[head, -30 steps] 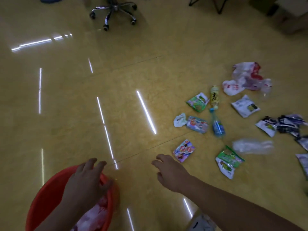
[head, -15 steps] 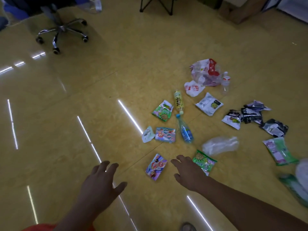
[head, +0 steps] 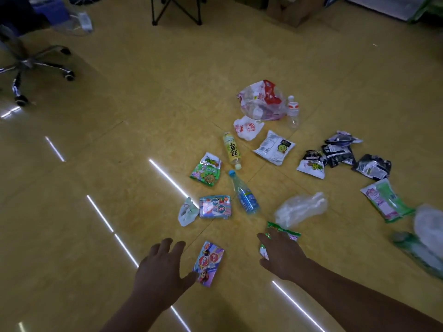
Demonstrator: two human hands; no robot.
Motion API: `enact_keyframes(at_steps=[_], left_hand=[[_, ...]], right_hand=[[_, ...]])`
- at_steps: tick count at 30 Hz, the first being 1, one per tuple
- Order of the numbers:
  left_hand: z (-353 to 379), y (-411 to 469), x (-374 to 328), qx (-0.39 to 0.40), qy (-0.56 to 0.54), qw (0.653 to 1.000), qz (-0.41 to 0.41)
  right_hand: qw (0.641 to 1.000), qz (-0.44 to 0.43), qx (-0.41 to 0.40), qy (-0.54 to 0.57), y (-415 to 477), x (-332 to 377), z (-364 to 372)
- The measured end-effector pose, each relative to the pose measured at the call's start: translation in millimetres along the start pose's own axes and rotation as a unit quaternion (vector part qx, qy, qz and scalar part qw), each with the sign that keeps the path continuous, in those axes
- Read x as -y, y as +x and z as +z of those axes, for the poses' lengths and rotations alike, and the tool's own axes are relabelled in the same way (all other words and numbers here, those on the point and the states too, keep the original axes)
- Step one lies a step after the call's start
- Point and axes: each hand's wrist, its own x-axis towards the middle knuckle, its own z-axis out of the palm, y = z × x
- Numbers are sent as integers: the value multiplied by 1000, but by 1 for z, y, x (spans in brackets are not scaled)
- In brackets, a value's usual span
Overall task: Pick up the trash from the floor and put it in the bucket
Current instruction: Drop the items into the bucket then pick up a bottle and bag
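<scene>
Left hand: the left hand (head: 160,271) hung released above the floor, fingers spread; its thumb tip met the edge of the purple packet (head: 209,262), a flat glossy rectangle with cartoon print
Right hand: the right hand (head: 282,255) was unclenched, fingers straight, over the green snack packet (head: 285,232); contact with the crinkled film could not be told
Trash: all of it was scattered on the floor ahead of both hands
Bottles: a yellow bottle (head: 232,148) and a clear blue-capped bottle (head: 245,197) lay on their sides, cap to cap; a small clear bottle (head: 293,112) was just beside the large bag; whether any held liquid could not be told
Bags: the large bag (head: 262,100), thin red-and-white film, showed wadded scraps through its skin; a white printed bag (head: 248,127) sat near it; a clear bag (head: 299,208) lay limp and wrinkled; a small white bag (head: 187,212) touched the pastel packet (head: 215,207)
Packets: a green packet (head: 206,173), a white pouch (head: 274,147) and dark foil packets (head: 340,152) lay flat or crumpled; a green-and-pink pouch (head: 386,203) lay at the right
Floor: the yellow floor (head: 143,104) was smooth, mottled and glossy, with thin seams; it mirrored strips of ceiling light
Room: an office chair (head: 31,65) with a chrome star base was at the far left; black folding chair (head: 176,10) legs and a cardboard box (head: 294,8) lined the far edge
</scene>
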Motion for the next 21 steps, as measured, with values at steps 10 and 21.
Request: enact_keyframes(at_steps=[10,21], left_hand=[[129,87,1,67,60,994,54],[234,162,-7,109,6,993,37]], right_hand=[[984,155,61,54,92,-40,108],[987,157,13,-12,161,-60,188]])
